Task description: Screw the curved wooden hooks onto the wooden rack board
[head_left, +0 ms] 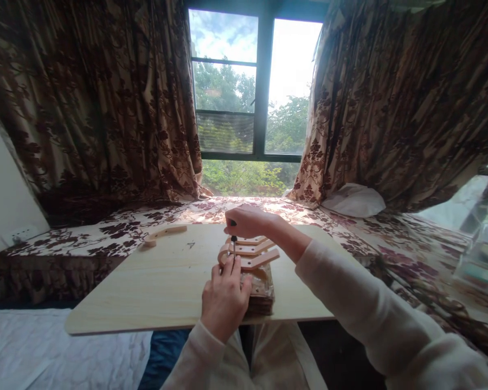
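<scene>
My right hand (248,221) is closed around the handle of a screwdriver (234,247), whose shaft points straight down. Beneath it, my left hand (226,295) rests with its fingertips at the shaft's lower end and the near side of a curved wooden piece (260,260); whether the fingers pinch anything is hard to make out. More curved wooden pieces with dark holes lie just behind that one. Under them is a stack of brown pieces in clear wrapping (262,295). The screwdriver's tip is hidden by my left fingers.
A light wooden board (146,292) carries these things. Another curved wooden piece (168,232) lies at its back left. Small dark marks or bits show on the board. Behind are a floral-covered ledge (122,227), a white bag (354,200), curtains and a window.
</scene>
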The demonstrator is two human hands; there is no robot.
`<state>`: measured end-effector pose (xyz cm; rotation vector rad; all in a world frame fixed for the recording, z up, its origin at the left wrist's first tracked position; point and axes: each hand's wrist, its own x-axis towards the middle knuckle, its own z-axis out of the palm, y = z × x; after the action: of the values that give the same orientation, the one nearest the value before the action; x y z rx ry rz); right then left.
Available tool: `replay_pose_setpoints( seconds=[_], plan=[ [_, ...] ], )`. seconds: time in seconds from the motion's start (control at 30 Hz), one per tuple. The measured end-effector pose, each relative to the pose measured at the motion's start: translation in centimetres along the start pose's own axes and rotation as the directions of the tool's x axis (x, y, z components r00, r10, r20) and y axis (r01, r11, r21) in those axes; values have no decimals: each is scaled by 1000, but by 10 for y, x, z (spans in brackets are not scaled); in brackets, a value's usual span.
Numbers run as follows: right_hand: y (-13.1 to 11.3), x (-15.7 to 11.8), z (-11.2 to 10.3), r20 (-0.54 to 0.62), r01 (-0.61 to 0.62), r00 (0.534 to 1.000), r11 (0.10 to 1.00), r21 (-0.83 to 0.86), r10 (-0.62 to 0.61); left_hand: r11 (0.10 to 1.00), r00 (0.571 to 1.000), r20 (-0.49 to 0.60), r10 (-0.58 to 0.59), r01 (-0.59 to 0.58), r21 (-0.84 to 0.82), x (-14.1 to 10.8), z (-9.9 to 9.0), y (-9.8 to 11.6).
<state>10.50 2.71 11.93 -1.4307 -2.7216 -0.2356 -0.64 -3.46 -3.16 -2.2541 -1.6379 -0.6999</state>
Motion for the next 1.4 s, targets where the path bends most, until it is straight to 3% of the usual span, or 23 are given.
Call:
replay_pose_setpoints(
  seconds=[0.13, 0.37, 0.57, 0.77, 1.13, 1.4],
  plan=[
    [-3, 1, 1, -8, -51, 999, 998, -28, 51, 1000, 1000, -9, 1, -1, 5, 0, 1, -1],
    [3, -3, -2, 19, 9, 1000, 1000, 6, -10, 1000, 1000, -14, -2, 2, 5, 0, 4, -1],
    [0, -3, 3, -14, -58, 998, 998, 9, 58, 1000, 1000, -4, 0, 0, 8, 0, 2, -1],
    [0, -7, -11, 57, 25, 998, 998, 61, -28, 1000, 1000, -2, 9, -9, 12, 0, 1, -2],
    [3, -5, 2, 42, -107, 994, 993, 40, 105, 1000, 1000, 6, -6, 6, 13, 1, 1, -1],
    [-5, -9, -10, 94, -6, 996, 998, 60, 0, 1000, 1000, 12, -20, 20, 11, 0, 3, -1]
  ],
)
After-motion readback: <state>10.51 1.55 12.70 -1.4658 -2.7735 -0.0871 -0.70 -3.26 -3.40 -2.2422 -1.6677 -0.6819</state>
